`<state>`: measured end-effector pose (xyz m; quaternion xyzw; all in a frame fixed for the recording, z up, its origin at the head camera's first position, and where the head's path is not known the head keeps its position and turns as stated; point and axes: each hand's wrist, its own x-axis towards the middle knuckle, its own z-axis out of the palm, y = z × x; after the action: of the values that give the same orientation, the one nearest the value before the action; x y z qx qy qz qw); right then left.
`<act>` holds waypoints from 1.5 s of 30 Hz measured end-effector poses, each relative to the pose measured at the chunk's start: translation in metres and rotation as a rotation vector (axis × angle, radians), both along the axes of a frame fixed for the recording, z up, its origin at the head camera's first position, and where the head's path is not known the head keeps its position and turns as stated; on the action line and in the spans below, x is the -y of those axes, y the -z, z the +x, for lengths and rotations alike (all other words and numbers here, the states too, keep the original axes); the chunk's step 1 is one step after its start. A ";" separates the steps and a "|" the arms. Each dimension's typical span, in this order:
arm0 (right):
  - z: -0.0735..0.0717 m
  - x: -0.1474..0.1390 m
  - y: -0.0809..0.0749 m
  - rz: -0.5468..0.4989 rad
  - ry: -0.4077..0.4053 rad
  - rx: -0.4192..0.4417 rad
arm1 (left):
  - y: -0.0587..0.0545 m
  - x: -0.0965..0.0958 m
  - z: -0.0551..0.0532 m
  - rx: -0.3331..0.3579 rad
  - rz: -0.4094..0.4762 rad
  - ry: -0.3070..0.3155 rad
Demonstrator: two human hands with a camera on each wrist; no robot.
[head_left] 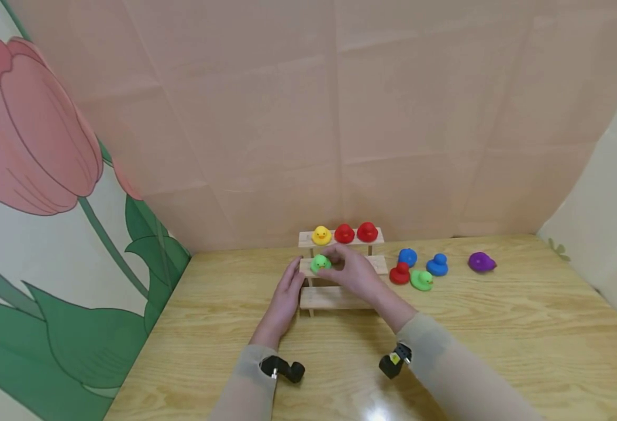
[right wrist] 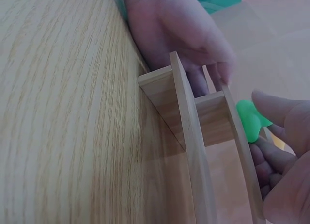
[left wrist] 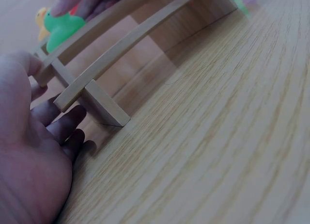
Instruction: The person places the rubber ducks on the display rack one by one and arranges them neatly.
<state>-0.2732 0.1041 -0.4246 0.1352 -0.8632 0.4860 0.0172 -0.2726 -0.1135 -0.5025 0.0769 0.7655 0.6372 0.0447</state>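
My right hand point(head_left: 358, 273) pinches a light green rubber duck point(head_left: 321, 264) between thumb and forefinger, at the left end of the middle shelf of a three-step wooden stand point(head_left: 334, 297). In the right wrist view the green duck point(right wrist: 248, 121) sits against the shelf, its head side near the thumb. My left hand point(head_left: 285, 292) holds the left end of the stand. The left wrist view shows the thumb at the middle shelf's end and the other fingers bent around behind the lower shelf. A yellow duck point(head_left: 321, 235) and two red ducks point(head_left: 344, 234) stand on the top shelf.
Right of the stand, on the wooden table point(head_left: 497, 339), are two blue ducks point(head_left: 437, 265), a red duck point(head_left: 400, 273) and another green duck point(head_left: 421, 280). Farther right lies a purple duck point(head_left: 481, 262). A pinkish sheet point(head_left: 266, 128) hangs behind the table.
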 end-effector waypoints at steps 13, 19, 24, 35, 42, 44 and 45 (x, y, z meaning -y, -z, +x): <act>0.014 -0.017 0.002 -0.019 0.020 -0.024 | 0.000 -0.001 0.001 -0.004 0.002 -0.015; 0.026 -0.039 -0.001 -0.029 0.051 -0.053 | -0.001 -0.002 0.002 -0.010 -0.001 -0.020; 0.032 -0.056 0.000 -0.073 0.073 -0.094 | -0.002 -0.002 0.002 -0.009 -0.007 -0.028; 0.040 -0.109 0.009 -0.079 0.164 -0.135 | -0.001 -0.003 0.002 -0.011 0.006 -0.026; 0.039 -0.140 0.020 -0.071 0.214 -0.133 | 0.000 -0.003 0.001 -0.005 0.014 -0.020; 0.039 -0.149 0.023 -0.063 0.215 -0.120 | 0.001 -0.003 0.000 -0.008 0.014 -0.020; 0.039 -0.153 0.024 -0.058 0.217 -0.111 | 0.001 -0.003 0.000 -0.010 0.017 -0.018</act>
<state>-0.2339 0.2569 -0.4487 0.0671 -0.8562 0.4978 0.1214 -0.2723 -0.1106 -0.5032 0.0734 0.7609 0.6437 0.0345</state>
